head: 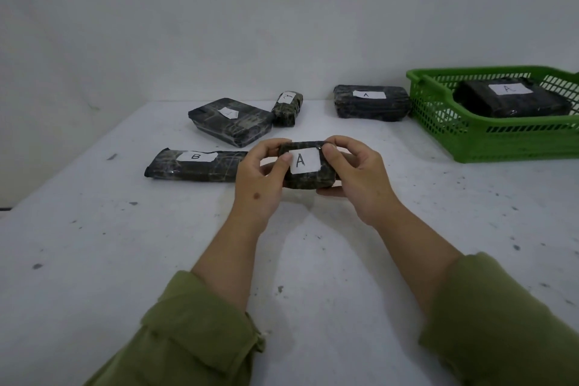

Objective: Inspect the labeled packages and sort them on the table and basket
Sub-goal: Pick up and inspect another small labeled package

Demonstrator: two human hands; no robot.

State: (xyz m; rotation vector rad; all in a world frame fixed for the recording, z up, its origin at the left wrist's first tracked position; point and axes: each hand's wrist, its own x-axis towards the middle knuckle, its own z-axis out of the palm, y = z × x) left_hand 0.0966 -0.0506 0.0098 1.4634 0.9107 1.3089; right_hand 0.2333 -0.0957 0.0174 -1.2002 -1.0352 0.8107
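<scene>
A small dark wrapped package with a white label "A" point(305, 166) is held above the table's middle, label facing me. My left hand point(260, 178) grips its left end and my right hand point(354, 175) grips its right end. On the table lie a long package labelled "B" point(194, 164), a flat package with a faint label point(230, 124), a small narrow package point(287, 109) and a package labelled "A" point(371, 102). The green basket point(488, 141) at the right holds one large package labelled "A" point(510, 99).
The white table point(125, 260) has scuffed dark marks and meets a plain wall at the back. Its left edge runs diagonally at the far left. My green sleeves fill the bottom of the view.
</scene>
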